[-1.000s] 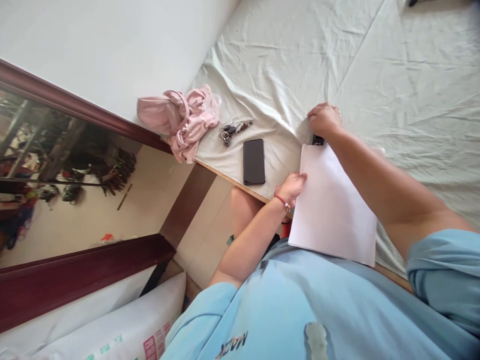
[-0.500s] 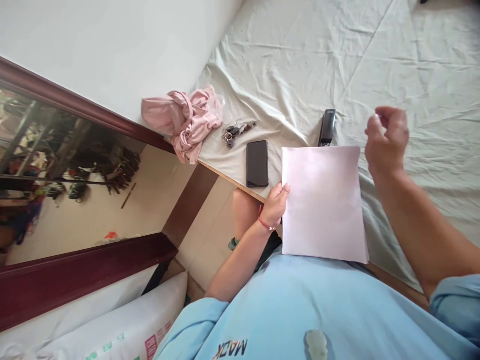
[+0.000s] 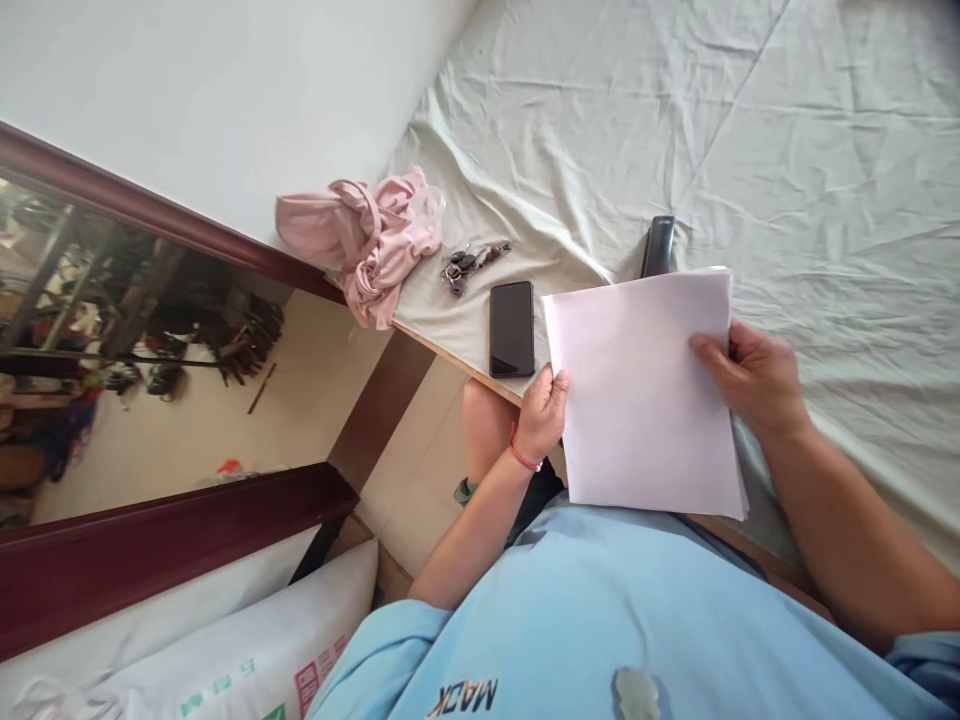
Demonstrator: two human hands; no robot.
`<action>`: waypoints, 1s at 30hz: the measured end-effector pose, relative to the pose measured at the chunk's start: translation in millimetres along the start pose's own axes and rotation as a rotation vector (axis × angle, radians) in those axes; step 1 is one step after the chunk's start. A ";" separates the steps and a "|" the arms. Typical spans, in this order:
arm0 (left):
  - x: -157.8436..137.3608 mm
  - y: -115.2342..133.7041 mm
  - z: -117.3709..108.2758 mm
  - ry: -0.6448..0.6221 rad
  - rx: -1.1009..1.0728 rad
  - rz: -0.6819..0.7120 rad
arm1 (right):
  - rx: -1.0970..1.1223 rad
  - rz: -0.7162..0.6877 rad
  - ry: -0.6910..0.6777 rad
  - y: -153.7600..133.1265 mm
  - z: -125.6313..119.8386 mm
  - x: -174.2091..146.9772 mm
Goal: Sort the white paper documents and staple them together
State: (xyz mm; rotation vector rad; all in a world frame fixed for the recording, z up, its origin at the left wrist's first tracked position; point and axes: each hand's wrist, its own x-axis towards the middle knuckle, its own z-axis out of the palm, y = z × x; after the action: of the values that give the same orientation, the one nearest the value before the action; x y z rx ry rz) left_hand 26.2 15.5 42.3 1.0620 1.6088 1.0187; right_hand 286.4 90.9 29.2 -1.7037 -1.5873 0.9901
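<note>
The paper (image 3: 641, 400), held over the sheet's (image 3: 772, 180) near edge, should handle light, floppy, easily creased; left hand (image 3: 543, 412) and right hand (image 3: 765, 380) clamp its opposite sides, sensible holds.

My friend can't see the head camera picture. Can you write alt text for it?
A person's left grip and right grip hold white paper by its sides. A black object shows past its far edge, on a pale sheet; a phone, keys and pink cloth lie to the left.
</note>
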 end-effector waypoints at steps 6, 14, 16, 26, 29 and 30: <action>-3.0 -7.0 -16.6 0.364 0.211 0.081 | -0.221 -0.112 0.053 1.6 2.1 10.5; 49.4 -1.2 -55.3 0.598 0.754 0.062 | -0.218 -0.136 0.067 5.4 6.0 9.9; 62.1 5.6 -50.1 0.479 0.854 0.018 | -0.210 -0.135 0.067 5.1 6.0 10.2; 95.3 22.2 -19.0 0.427 1.071 -0.120 | -0.183 -0.131 0.055 3.7 5.3 9.4; 97.4 20.8 -16.7 0.433 1.080 -0.114 | -0.186 -0.127 0.059 3.4 4.9 8.9; 97.6 20.4 -15.6 0.435 1.082 -0.114 | -0.185 -0.126 0.058 3.1 4.7 8.7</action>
State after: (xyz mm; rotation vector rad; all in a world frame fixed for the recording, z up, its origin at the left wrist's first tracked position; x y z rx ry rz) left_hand -4.6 111.7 41.0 1.4468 2.6599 0.2276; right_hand 284.2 98.9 23.0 -1.7127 -1.7706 0.7449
